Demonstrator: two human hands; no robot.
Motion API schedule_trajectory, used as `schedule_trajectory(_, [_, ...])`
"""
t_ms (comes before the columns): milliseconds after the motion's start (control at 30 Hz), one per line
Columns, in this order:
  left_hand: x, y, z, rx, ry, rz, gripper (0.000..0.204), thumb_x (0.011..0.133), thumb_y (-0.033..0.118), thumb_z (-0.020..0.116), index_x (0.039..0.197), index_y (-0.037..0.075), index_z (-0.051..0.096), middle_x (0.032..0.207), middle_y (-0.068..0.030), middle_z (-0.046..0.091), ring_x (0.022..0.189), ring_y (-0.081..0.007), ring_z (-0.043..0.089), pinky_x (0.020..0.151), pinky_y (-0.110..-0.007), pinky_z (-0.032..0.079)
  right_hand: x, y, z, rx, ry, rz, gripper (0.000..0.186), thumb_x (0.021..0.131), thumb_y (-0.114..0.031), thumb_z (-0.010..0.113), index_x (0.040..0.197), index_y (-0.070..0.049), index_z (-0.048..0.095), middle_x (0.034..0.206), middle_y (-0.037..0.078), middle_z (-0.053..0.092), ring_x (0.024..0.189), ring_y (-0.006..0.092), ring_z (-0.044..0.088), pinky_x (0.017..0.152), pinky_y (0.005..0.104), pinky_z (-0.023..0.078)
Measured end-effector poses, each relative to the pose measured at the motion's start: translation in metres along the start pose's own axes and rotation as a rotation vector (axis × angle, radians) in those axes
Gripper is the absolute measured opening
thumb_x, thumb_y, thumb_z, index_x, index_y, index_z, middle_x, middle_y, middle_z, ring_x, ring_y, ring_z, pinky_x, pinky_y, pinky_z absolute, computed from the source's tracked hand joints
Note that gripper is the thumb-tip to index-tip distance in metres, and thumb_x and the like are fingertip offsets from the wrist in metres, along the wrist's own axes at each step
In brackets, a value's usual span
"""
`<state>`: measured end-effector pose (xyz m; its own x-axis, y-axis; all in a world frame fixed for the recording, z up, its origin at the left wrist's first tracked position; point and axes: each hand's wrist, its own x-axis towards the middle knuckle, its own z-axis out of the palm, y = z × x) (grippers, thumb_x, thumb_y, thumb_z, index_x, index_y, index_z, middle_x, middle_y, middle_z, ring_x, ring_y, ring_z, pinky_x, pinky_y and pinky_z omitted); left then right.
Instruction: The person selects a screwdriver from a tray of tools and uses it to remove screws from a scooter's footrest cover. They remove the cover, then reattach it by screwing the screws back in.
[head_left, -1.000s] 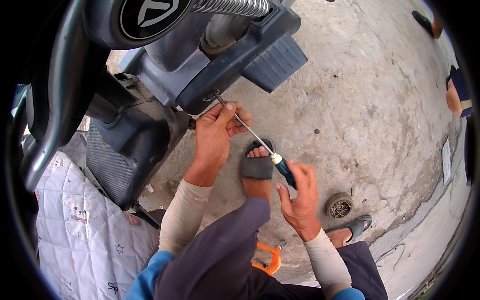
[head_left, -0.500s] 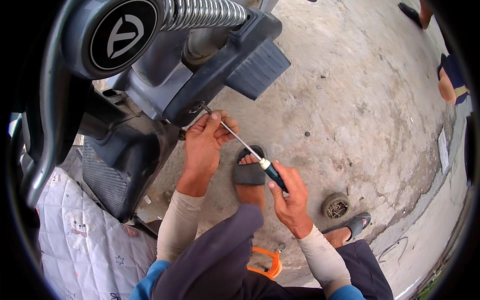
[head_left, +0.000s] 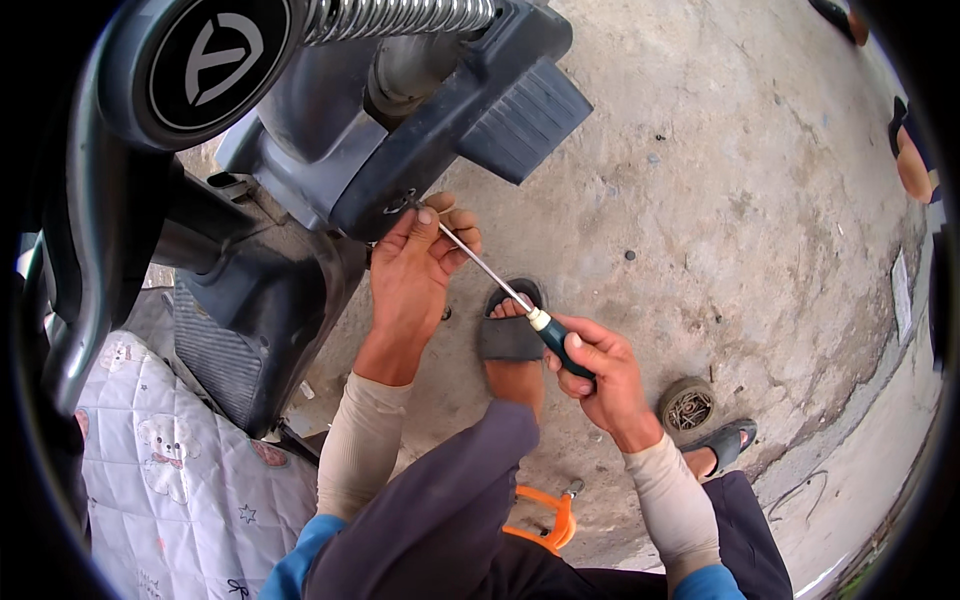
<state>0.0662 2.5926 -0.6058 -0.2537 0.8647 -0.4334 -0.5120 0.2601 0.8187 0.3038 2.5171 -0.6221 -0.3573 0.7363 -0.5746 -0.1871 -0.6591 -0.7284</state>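
Gripping 1 screwdriver [head_left: 505, 286], left [head_left: 410, 280] and right hands [head_left: 610, 385] clamped on shaft [head_left: 480, 262] and handle [head_left: 555, 338], round emblem badge [head_left: 220, 62] at upper left

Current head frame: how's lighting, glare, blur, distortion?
Head view throughout: soft, fairly even light on the concrete floor, no strong hard-edged shadows; bright glints on the coil spring and curved metal bar; screwdriver reasonably sharp, no obvious motion blur; fisheye leaves black corners and bends straight edges toward the rim.
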Motion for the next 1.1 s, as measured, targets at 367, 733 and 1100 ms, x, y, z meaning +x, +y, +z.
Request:
schedule_trajectory(367, [0.007, 0.003, -0.003, 0.055, 0.053, 0.036, 0.031, 0.103, 0.017, 0.053, 0.124, -0.005, 0.060, 0.108, -0.0154, 0.070, 0.090, -0.0210, 0.069, 0.081, -0.034, 0.058, 0.012, -0.007, 0.007, -0.938, 0.127, -0.737, 0.042, 0.090, -0.010, 0.070, 0.129, 0.000, 0.060, 0.083, 0.012, 0.060, 0.058, 0.0177, 0.053, 0.050, 0.0292, 0.041])
schedule_trajectory(733, [0.007, 0.000, -0.003, 0.043, 0.033, 0.023, 0.029, 0.103, 0.021, 0.055, 0.119, -0.003, 0.061, 0.099, -0.0132, 0.070, 0.086, -0.0207, 0.069, 0.079, -0.034, 0.058, 0.015, -0.019, 0.015, -0.896, 0.121, -0.664, 0.040, 0.090, -0.015, 0.071, 0.128, -0.005, 0.063, 0.084, 0.013, 0.064, 0.060, 0.0214, 0.058, 0.054, 0.0300, 0.046])
schedule_trajectory(1100, [-0.002, -0.008, -0.005, 0.075, 0.030, 0.094, 0.026, 0.103, 0.020, 0.055, 0.118, 0.000, 0.061, 0.097, -0.0091, 0.069, 0.086, -0.0186, 0.069, 0.079, -0.032, 0.058, 0.010, -0.033, 0.000, -0.001, -0.113, -0.010, 0.034, 0.093, -0.015, 0.070, 0.124, 0.000, 0.066, 0.104, 0.007, 0.070, 0.095, 0.0132, 0.064, 0.082, 0.0277, 0.053])
